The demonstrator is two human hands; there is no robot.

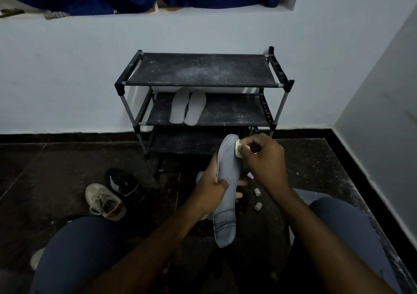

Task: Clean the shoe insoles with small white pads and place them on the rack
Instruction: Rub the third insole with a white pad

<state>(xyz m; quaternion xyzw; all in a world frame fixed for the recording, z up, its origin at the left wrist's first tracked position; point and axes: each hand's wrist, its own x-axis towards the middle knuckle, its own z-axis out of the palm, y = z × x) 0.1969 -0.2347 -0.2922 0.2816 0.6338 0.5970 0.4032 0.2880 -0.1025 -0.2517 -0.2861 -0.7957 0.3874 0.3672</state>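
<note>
The right hand pinches a small white pad in curled fingertips, pressing it to the toe end of a grey insole. The left hand grips that insole around its middle, thumb across the face, holding it upright above the dark floor. Just behind stands a black three-shelf rack with a pair of pale insoles on its middle shelf. A beige sneaker and a black sneaker lie to the left.

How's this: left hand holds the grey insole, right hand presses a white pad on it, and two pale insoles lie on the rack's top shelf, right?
Wrong shelf: the head view shows the two pale insoles on the rack's middle shelf. Otherwise yes: left hand holds the grey insole, right hand presses a white pad on it.
</note>
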